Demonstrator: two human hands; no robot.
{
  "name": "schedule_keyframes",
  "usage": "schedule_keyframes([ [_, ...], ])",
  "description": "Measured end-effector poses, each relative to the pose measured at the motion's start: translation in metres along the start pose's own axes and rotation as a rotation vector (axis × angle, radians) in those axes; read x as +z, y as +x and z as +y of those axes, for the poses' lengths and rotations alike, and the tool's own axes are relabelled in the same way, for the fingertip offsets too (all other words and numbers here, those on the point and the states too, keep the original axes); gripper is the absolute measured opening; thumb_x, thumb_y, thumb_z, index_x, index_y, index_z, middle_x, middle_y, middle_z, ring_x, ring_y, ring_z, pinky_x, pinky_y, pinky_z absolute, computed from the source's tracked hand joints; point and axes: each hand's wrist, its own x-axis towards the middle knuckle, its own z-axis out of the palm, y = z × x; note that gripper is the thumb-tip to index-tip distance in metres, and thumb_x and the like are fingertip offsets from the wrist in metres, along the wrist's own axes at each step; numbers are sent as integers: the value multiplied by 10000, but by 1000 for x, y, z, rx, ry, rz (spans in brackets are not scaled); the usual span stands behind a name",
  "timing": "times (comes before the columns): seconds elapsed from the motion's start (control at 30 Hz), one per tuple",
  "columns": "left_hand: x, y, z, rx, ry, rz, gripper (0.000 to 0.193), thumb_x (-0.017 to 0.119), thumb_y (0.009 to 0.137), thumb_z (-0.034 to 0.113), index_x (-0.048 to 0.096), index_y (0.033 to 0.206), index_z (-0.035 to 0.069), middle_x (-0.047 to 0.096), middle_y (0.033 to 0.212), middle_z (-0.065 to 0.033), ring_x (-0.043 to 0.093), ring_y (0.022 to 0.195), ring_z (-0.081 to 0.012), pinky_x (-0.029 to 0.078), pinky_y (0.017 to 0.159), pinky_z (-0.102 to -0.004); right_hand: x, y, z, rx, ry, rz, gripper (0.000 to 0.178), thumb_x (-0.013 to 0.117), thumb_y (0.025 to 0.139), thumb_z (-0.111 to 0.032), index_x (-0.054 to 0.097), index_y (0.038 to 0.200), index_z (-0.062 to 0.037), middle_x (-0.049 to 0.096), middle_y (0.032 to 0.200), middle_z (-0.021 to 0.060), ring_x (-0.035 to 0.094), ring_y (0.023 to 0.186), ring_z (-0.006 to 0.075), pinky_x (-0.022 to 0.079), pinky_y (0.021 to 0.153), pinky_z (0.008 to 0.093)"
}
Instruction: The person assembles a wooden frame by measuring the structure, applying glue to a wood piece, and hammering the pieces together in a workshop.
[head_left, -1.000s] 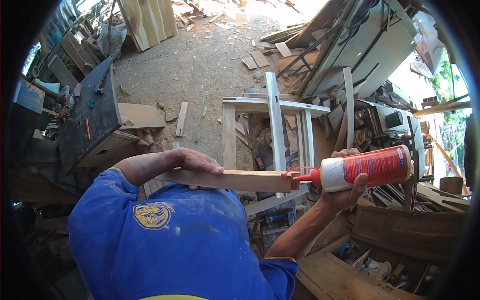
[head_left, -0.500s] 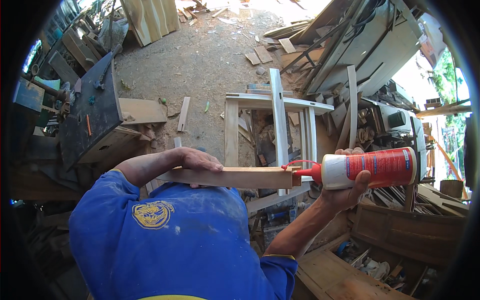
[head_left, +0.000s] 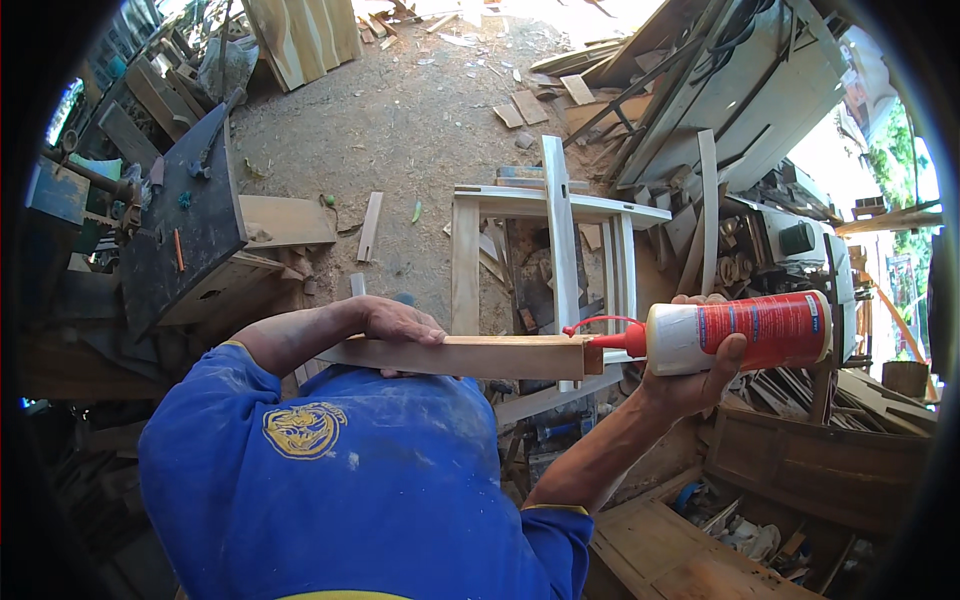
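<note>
One board (head_left: 490, 360) is clasped between fingers of the left hand (head_left: 405, 322), elbow bent; the right hand (head_left: 690, 390) wraps a sideways bottle (head_left: 770, 330), nozzle (head_left: 625, 339) at the board's right end.

Nothing legible for you here. Your squeeze bottle (head_left: 678, 340) carries a red wraparound label (head_left: 770, 332) with rows of fine pale print, some blue-backed bits and a small white patch near the base; all too small to read. Your blue shirt (head_left: 400, 500) has a yellow roundish emblem (head_left: 303, 431); can't make out wording on it.
</note>
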Motion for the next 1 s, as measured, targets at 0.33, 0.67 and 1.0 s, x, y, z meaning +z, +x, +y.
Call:
schedule_keyframes([
  [0.33, 4, 0, 0, 21, -10, -4, 855, 525, 843, 693, 514, 1304, -27, 587, 715, -74, 628, 556, -152, 552, 509, -267, -5, 1, 2, 70, 113, -14, 541, 710, 788, -304, 453, 1144, 13, 525, 865, 102, 580, 704, 178, 560, 652, 323],
  [0.67, 1, 1, -2, 43, -21, -43, 850, 526, 851, 679, 508, 1305, -39, 574, 687, -66, 624, 546, -155, 541, 500, -265, -15, -2, -1, 110, 150, -23, 547, 728, 774, -269, 453, 1155, 11, 522, 874, 101, 564, 741, 168, 540, 692, 325],
  [1.0, -2, 1, -2, 59, -37, -81, 830, 527, 866, 656, 501, 1315, -41, 571, 685, -60, 618, 538, -153, 536, 497, -265, -21, 3, 6, 95, 131, -79, 592, 719, 816, -344, 450, 1202, 14, 552, 934, 125, 606, 820, 224, 541, 761, 378],
])
